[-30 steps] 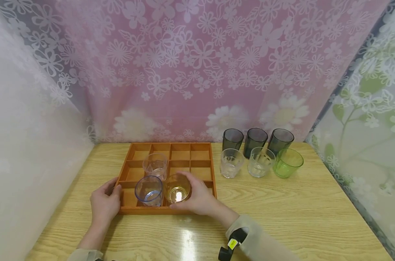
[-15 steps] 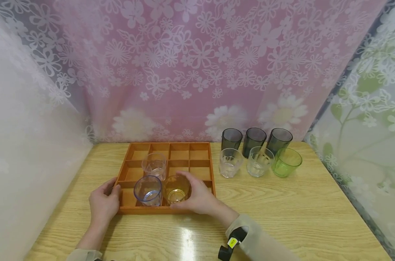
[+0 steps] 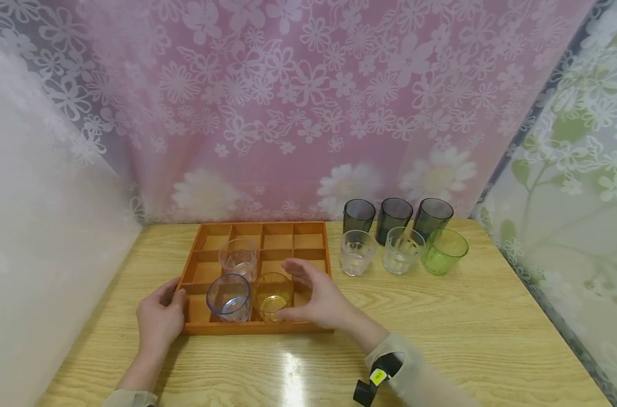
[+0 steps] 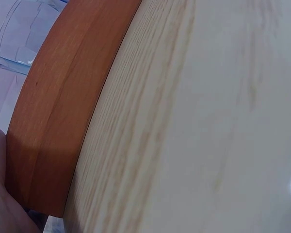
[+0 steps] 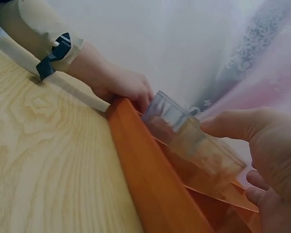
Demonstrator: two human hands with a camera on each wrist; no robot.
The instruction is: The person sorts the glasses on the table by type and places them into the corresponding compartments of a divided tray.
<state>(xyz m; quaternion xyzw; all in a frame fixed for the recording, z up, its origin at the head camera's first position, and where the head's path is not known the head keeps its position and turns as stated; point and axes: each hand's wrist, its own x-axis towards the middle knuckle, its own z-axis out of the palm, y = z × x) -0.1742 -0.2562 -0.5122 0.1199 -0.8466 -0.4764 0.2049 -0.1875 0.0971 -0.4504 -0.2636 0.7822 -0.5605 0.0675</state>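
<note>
My left hand [image 3: 159, 314] grips the left side of a divided wooden tray [image 3: 257, 328], its thumb at the rim. My right hand [image 3: 318, 299] is spread around the right side of an amber glass [image 3: 274, 297]; whether the thumb touches it, I cannot tell. That glass stands upright in the front row, third compartment from the left. Beside it, in the second, is a blue-rimmed glass [image 3: 229, 299]. A clear glass [image 3: 238, 261] sits behind, in the middle row. In the right wrist view, the thumb [image 5: 228, 124] is close to the amber glass [image 5: 203, 150].
Right of the tray stand three dark grey glasses [image 3: 395, 220] at the back. Before them are two clear glasses [image 3: 357, 254] and a green glass [image 3: 444, 252]. Floral curtains [image 3: 288, 113] border the wooden table [image 3: 415, 322] at the back and sides.
My right hand has loosened from the amber glass and drawn slightly right, its fingers spreading. The glass stays in its compartment. The left hand keeps its hold on the tray.
</note>
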